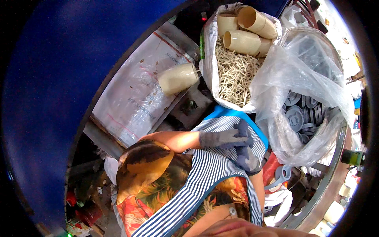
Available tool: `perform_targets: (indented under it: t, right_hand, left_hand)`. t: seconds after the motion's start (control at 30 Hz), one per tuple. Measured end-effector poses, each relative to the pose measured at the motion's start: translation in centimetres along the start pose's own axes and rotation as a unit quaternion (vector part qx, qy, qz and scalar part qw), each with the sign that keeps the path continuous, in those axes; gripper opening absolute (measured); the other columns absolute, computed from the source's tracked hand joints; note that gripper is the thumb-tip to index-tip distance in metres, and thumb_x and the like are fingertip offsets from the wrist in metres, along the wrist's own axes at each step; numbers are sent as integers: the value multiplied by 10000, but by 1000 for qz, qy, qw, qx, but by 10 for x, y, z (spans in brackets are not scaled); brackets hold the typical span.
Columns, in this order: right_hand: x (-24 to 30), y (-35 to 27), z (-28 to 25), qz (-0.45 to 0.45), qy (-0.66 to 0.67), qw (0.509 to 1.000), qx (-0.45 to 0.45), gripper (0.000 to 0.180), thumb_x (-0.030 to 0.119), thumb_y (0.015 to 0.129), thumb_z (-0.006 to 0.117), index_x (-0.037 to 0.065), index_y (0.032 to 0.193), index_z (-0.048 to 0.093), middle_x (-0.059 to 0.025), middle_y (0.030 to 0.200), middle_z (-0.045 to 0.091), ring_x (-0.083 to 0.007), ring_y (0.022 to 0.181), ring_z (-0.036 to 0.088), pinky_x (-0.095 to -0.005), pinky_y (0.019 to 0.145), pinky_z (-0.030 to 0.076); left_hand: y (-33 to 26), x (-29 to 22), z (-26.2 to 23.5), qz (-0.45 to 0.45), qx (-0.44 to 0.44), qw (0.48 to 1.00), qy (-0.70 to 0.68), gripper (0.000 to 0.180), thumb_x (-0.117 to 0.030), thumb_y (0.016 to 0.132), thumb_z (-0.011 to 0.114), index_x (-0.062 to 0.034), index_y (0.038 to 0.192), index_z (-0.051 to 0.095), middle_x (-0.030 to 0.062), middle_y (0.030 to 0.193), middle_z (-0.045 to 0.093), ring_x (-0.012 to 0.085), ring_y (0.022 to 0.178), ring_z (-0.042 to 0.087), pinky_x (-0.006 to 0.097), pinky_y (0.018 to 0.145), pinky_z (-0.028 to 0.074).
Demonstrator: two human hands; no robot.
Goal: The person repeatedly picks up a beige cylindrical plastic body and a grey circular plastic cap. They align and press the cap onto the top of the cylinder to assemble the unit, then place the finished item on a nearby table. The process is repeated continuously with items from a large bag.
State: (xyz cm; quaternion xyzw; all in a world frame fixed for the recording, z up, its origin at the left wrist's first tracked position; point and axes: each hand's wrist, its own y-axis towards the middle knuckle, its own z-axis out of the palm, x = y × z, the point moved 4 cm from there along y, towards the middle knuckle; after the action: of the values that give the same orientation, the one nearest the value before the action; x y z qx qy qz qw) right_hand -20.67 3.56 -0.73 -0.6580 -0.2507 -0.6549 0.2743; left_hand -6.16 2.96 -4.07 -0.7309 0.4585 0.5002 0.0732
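Observation:
My left hand [222,138], in a grey and dark knit glove, lies across my lap on the blue-and-white striped apron [215,160]. Its fingers are stretched toward my right hand [248,158], gloved the same way, whose fingers point forward. The two hands overlap and touch, and no object shows in either. Ahead and to the left, a cream plastic cup-shaped part [177,79] lies on its side on a plastic-covered surface [130,94]. In front of my hands stands a white sack [210,55] of small cream stick-like pieces [237,77], with several cream cup-shaped parts [241,42] on top.
Right of the sack, a clear plastic bag [276,134] holds several grey round discs [294,117]. A grey-blue ring-shaped item [282,173] lies near my right forearm. A large blue panel [51,87] fills the left side. A curved dark rim [333,173] runs along the right.

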Motion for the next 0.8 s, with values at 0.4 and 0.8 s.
perform_targets:
  t: [0.4, 0.8]
  right_hand:
    - [18, -45, -65, 77, 72, 932, -346, 553, 373, 1025, 469, -41, 1391, 453, -172, 1385, 494, -258, 1239, 528, -381, 1078, 419]
    - [21, -28, -29, 98, 104, 957, -254, 421, 174, 970, 510, -70, 1313, 525, -177, 1305, 576, -252, 1218, 547, -363, 1078, 397]
  left_hand:
    - [-127, 150, -219, -491, -184, 673, 522, 720, -476, 822, 662, -135, 1424, 463, 193, 1464, 423, 402, 1351, 377, 525, 1140, 254]
    - [-176, 210, -237, -547, -111, 673, 486, 935, -341, 692, 805, -109, 1484, 366, 206, 1473, 415, 355, 1330, 429, 463, 1073, 379]
